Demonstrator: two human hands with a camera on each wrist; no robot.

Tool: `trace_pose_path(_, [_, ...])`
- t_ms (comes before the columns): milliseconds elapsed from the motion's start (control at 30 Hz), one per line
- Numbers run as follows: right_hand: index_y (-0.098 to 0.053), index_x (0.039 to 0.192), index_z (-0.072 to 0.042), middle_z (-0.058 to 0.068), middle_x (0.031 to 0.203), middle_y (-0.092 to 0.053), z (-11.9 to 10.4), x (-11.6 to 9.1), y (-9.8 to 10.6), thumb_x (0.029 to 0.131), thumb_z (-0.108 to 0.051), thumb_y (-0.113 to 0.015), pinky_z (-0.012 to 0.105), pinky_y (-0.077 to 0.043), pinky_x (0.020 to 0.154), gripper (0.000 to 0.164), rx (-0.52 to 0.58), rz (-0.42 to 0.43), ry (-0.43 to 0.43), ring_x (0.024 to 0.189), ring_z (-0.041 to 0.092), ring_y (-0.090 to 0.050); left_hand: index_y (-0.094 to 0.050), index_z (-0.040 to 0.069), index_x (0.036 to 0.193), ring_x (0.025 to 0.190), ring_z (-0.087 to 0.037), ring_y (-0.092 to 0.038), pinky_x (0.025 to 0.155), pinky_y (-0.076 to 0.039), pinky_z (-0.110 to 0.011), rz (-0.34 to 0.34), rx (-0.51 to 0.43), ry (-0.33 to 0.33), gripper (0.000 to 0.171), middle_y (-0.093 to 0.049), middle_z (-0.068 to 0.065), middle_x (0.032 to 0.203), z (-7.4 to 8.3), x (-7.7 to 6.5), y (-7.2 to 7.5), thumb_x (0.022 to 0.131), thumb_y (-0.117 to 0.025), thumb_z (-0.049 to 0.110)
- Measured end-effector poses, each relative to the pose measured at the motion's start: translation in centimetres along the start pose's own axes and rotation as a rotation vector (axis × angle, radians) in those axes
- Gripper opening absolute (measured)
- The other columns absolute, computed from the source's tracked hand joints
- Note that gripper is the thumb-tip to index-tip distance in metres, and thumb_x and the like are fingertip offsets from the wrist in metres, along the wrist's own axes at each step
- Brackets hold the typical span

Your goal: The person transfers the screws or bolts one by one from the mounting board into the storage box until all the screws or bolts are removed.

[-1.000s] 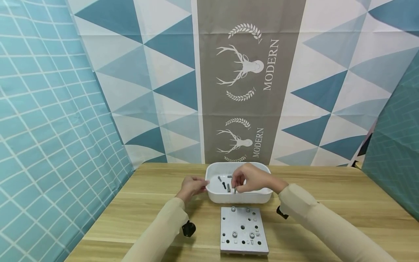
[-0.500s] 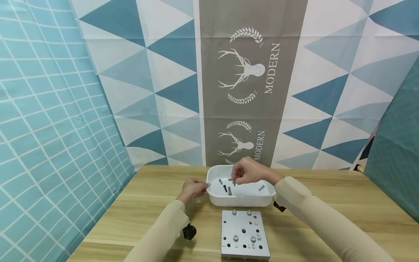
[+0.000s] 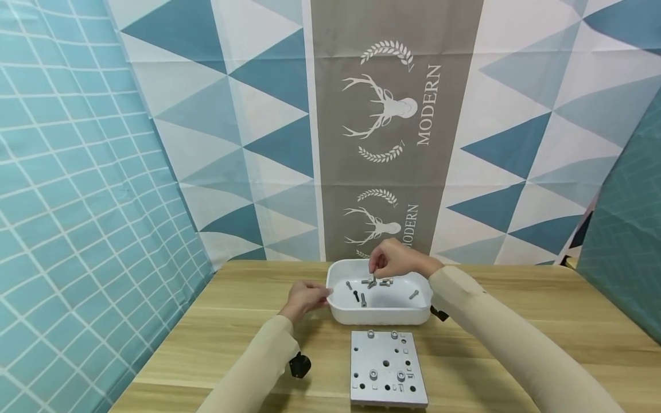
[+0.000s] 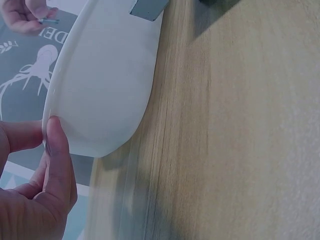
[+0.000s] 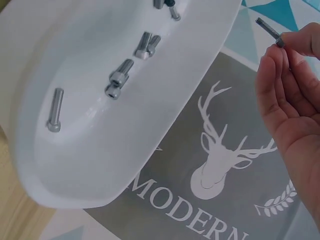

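My left hand (image 3: 304, 299) pinches the left rim of a white plastic bin (image 3: 382, 316); in the left wrist view thumb and fingers lie on either side of that rim. Above the bin's back part, my right hand (image 3: 391, 259) pinches a small socket head screw (image 5: 270, 32) by its head, the threaded shank pointing away from the fingers. Several loose screws lie on the bin floor, among them a black one (image 3: 356, 296) near the left and a silver screw (image 5: 55, 110) apart at the right end.
In front of the bin a silver metal plate (image 3: 384, 364) with holes lies on the wooden table (image 3: 248, 310). Several screws stand in it, such as a front-left screw (image 3: 373, 374). A patterned curtain (image 3: 268, 132) hangs directly behind the table.
My right hand has risen from low over the bin floor and moved back, the screw between its fingers. More screws show beneath it. My left hand stays on the rim.
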State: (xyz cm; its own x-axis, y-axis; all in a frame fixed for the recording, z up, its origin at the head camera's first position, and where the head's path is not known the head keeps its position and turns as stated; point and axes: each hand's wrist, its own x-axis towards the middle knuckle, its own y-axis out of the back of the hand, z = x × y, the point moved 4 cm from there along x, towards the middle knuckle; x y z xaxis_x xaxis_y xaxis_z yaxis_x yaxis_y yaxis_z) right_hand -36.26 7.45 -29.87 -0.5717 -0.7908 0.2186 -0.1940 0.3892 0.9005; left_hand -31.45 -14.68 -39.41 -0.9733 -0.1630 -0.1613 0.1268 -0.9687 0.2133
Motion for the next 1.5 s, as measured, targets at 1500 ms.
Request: trace_pose_path(1500, [-0.076,0.088,-0.004,0.007,0.083,-0.075,3.2,0.1,-0.5,0.079,-0.006,-0.073,0.018,-0.058,0.066,0.009,-0.074,-0.064,-0.112,0.072,0.007,-0.067,-0.068,-0.008,0.103,0.064,-0.009,-0.062,0.064,-0.060,-0.019,0.001,0.010,0.036,0.023,-0.064,-0.010,0.086,0.5,0.1,-0.3,0.087,-0.071,0.008])
